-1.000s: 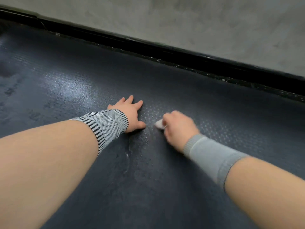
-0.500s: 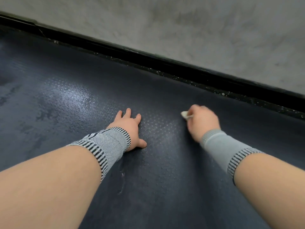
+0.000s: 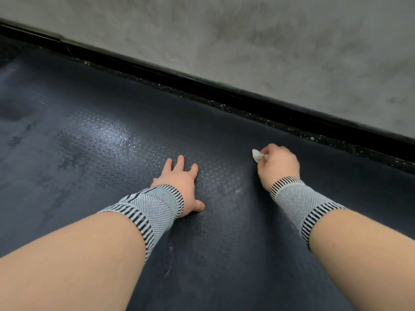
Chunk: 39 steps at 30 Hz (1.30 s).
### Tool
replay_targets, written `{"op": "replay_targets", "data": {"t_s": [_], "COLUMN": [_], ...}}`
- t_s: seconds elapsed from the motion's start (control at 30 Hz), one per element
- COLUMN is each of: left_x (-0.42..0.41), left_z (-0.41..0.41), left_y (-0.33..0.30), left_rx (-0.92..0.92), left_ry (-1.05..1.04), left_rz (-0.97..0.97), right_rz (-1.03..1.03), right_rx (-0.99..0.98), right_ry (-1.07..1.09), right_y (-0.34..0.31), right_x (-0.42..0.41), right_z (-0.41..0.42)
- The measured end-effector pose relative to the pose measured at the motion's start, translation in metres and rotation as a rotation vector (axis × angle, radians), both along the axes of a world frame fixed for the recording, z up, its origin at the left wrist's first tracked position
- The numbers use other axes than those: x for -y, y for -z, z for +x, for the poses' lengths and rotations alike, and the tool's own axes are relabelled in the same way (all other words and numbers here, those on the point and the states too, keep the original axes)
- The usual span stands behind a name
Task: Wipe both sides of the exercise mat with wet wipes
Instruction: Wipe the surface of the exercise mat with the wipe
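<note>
A dark blue-grey exercise mat (image 3: 94,135) with a fine embossed pattern lies flat and fills most of the view; damp, shiny patches show on its left part. My left hand (image 3: 179,185) presses flat on the mat near the middle, fingers spread. To its right, my right hand (image 3: 277,166) grips a small crumpled white wet wipe (image 3: 258,154) and holds it against the mat near the far edge. Only a corner of the wipe sticks out past the fingers. Both wrists wear grey knitted bands with black stripes.
Beyond the mat's far edge runs a strip of black speckled floor (image 3: 258,111), then a black skirting (image 3: 202,84) and a grey concrete-look wall (image 3: 269,41) slanting from upper left to right.
My right hand has slid the wipe away from the left hand, to the right and toward the mat's far edge. The left hand has stayed pressed on the mat.
</note>
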<state>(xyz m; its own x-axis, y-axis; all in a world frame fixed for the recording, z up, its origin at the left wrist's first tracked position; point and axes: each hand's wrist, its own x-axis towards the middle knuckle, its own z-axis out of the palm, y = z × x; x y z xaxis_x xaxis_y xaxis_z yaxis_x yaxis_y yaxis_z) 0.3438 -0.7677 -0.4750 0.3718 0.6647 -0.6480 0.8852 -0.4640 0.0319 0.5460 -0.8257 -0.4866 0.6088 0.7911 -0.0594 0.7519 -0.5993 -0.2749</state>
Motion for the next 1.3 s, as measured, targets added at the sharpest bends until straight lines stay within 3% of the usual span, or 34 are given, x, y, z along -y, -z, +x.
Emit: {"op": "replay_targets", "data": {"t_s": [0.07,0.2,0.27,0.4,0.47,0.6,0.63,0.73,0.83,0.9,1.07,1.13,1.23,1.3], "left_x": [-0.001,-0.002,-0.003,-0.002,-0.002,-0.002,-0.002,-0.003,-0.003,-0.003,-0.002,-0.002,-0.002,-0.002], "left_z": [0.004,0.011,0.011,0.008,0.007,0.008,0.008,0.008,0.008,0.008,0.006,0.005,0.005,0.006], "left_y": [-0.001,-0.005,-0.006,-0.005,-0.004,-0.002,-0.002,-0.002,-0.002,-0.002,-0.002,-0.001,-0.001,-0.003], "left_rx": [-0.032,-0.085,-0.085,-0.065,-0.06,-0.059,-0.059,-0.059,-0.054,-0.053,-0.047,-0.041,-0.034,-0.037], "left_ry": [0.004,0.017,0.014,0.014,0.007,0.001,-0.002,-0.002,0.004,0.002,0.002,0.0,-0.007,-0.008], "left_rz": [0.001,-0.017,-0.024,-0.027,-0.027,-0.034,-0.038,-0.046,-0.05,-0.054,-0.057,-0.062,-0.076,-0.073], "right_rz": [-0.01,-0.03,-0.02,-0.034,-0.044,-0.033,-0.008,0.01,-0.022,-0.024,0.003,0.021,0.042,0.025], "right_rx": [-0.041,-0.053,0.013,-0.028,-0.028,-0.077,-0.052,0.039,0.011,-0.041,-0.102,0.005,0.008,-0.017], "right_ry": [-0.028,-0.507,-0.4,0.226,0.159,-0.379,-0.408,-0.014,0.352,0.298,-0.285,-0.224,0.137,0.16], "right_y": [0.001,0.002,0.003,-0.003,-0.002,0.003,0.003,0.004,0.002,0.0,0.001,0.004,-0.002,-0.004], "right_x": [-0.002,0.015,-0.001,-0.023,-0.029,-0.017,-0.018,-0.032,-0.043,-0.061,-0.075,-0.072,-0.074,-0.085], "right_z": [-0.021,-0.059,-0.024,0.049,0.027,-0.037,-0.031,0.024,0.055,0.036,-0.029,-0.011,0.029,0.024]}}
